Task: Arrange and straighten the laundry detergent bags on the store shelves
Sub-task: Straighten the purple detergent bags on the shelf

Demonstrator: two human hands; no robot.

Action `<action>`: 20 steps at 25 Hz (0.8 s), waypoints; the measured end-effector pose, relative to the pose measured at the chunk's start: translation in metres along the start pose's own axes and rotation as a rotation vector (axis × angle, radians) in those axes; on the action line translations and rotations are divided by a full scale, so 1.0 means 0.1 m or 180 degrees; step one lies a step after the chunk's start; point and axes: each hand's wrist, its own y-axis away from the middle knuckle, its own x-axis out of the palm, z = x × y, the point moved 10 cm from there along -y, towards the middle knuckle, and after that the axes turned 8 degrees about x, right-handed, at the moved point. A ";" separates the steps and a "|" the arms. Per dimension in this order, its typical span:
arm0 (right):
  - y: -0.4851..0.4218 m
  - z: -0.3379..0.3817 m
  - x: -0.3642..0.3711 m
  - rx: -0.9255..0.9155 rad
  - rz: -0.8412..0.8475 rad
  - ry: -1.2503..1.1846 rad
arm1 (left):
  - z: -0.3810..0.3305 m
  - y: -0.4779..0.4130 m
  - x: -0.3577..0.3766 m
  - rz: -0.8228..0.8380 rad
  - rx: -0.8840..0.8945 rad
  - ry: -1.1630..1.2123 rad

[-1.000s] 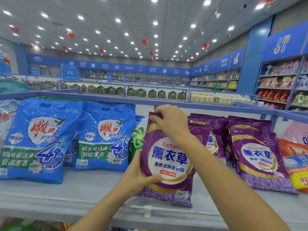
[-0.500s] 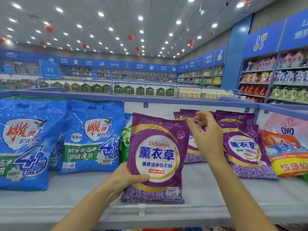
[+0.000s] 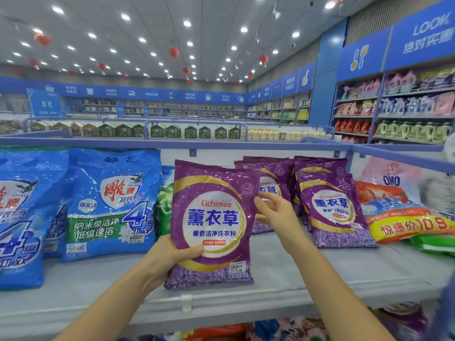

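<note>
L hand (image 3: 170, 255) w/ purple bag (image 3: 214, 219)

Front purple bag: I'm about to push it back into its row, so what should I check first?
1. Left hand grips front purple bag low on its left edge: ok.
2. Right hand holding its right edge: cannot tell.
3. Bag upright, label forward: ok.
4. Level with the purple bags at right: not ok, it stands nearer the shelf front.
5. Free space behind it: cannot tell, hidden.
</note>
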 end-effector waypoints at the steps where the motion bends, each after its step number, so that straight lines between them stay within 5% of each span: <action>1: 0.05 -0.14 -0.02 0.0190 0.0147 0.0075 | -0.03 -0.03 0.02 -0.0091 0.0022 0.0100; 4: 0.23 -0.50 -0.08 0.0753 0.0596 0.0200 | -0.12 -0.24 0.28 -0.0242 0.0119 0.0128; 10: 0.11 -0.42 -0.89 0.0551 -0.0050 0.0687 | -0.05 -0.82 1.09 -0.0292 0.0280 -0.0249; 20: -0.46 -0.77 -1.06 0.0711 0.0214 0.0964 | 0.30 -1.19 1.21 -0.1241 0.0051 -0.0447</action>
